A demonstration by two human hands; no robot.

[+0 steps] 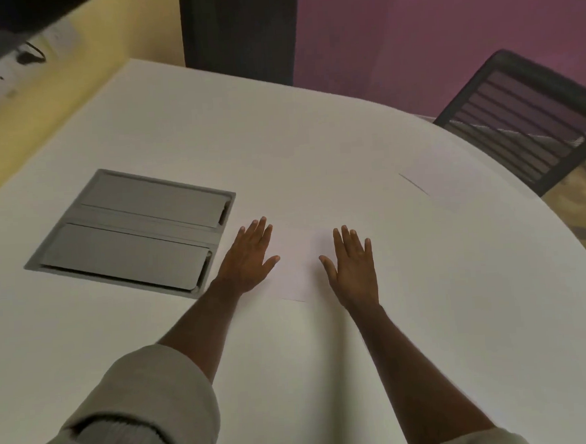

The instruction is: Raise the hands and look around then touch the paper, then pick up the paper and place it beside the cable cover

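A thin, matt white paper sheet (296, 266) lies on the smooth, matt white round table (314, 145), with a matt grey, metal-looking rectangular cable hatch (130, 228) at 9 o'clock and a black mesh chair back (532, 118) at 2 o'clock.

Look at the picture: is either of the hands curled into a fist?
No, the left hand and right hand lie flat on the paper.

Two hands, the left hand (249, 255) and the right hand (354, 269), are showing; two paper sheets (296, 262) (443, 178) are lying on one desk (313, 134), one chair (532, 118) is standing beside it.
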